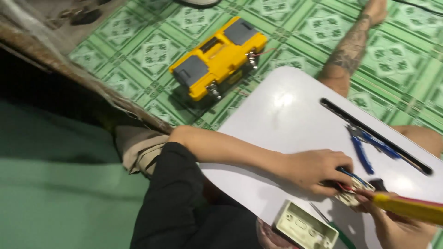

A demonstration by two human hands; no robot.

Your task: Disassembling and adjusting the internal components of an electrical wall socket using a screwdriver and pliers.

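In the head view, the left hand (316, 169) closes its fingers over a small cream wiring part (351, 191) with blue and red wires, pinning it to the white lap table (277, 120). The right hand (397, 226) grips a yellow-handled screwdriver (408, 207), its long axis running from lower right toward the part, which lies just left of its tip; the left hand is nearer. Blue-handled pliers (364, 147) lie beside the table's slot. A cream box housing (304, 229) sits at the near edge. A yellow rectangular toolbox (218, 57), grey-panelled, rests on green patterned floor tiles (392, 60).
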